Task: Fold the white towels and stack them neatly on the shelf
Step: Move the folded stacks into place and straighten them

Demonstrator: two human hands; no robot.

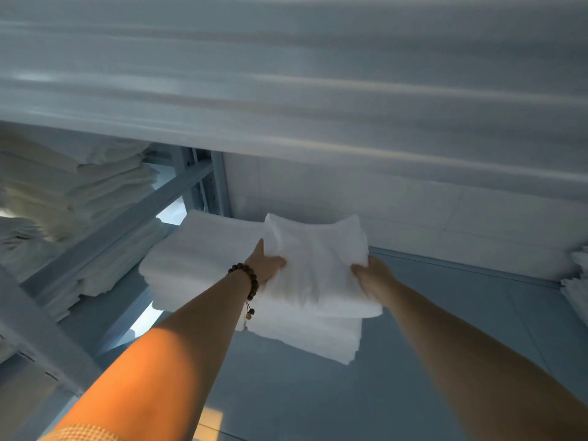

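Two bare hands, left hand (pixel 265 261) and right hand (pixel 372 272), grasp opposite sides of a folded white towel (pixel 318 265) over a towel stack (pixel 203 259) on a pale blue shelf (pixel 445 313).

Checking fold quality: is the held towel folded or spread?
Folded: the white towel is a compact layered rectangle, held by left hand and right hand over the stack.

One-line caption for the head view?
Left hand and right hand hold a folded towel over the stack on the shelf.
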